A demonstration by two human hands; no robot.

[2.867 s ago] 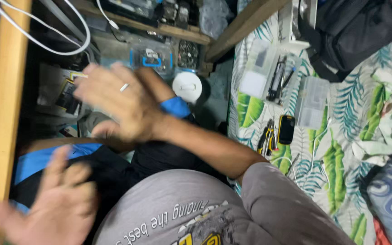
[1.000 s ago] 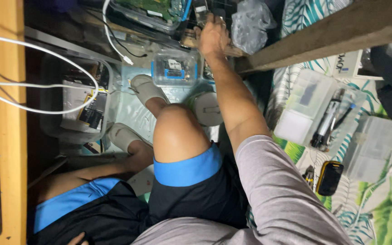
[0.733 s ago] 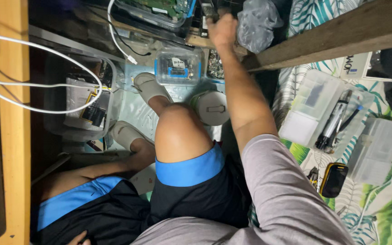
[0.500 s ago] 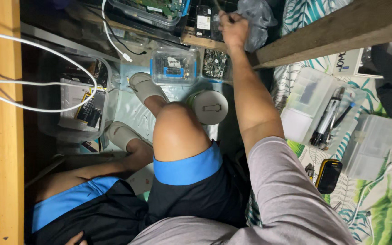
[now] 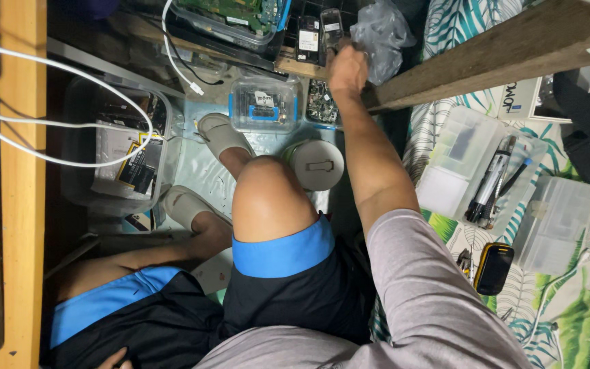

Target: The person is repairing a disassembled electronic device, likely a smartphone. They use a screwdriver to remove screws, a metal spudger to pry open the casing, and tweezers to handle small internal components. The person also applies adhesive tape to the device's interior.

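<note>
While the right hand [image 5: 347, 68] closes on a crumpled grey plastic bag [image 5: 381, 34] just above the wooden beam [image 5: 486, 58], only the left hand's fingertips [image 5: 112, 358] show, grip untellable.

This looks like a cramped home repair nook for phones and small electronics, set up between a wooden desk and a bed. At the top of the frame lie bare circuit boards [image 5: 240, 12], opened phones [image 5: 319, 34] and clear plastic boxes of parts [image 5: 262, 106], with white cables [image 5: 69, 102] trailing across the upper left. On the right, a leaf-patterned bedsheet [image 5: 582, 301] carries more clear organiser boxes [image 5: 554, 225] holding pens and tools.
</note>
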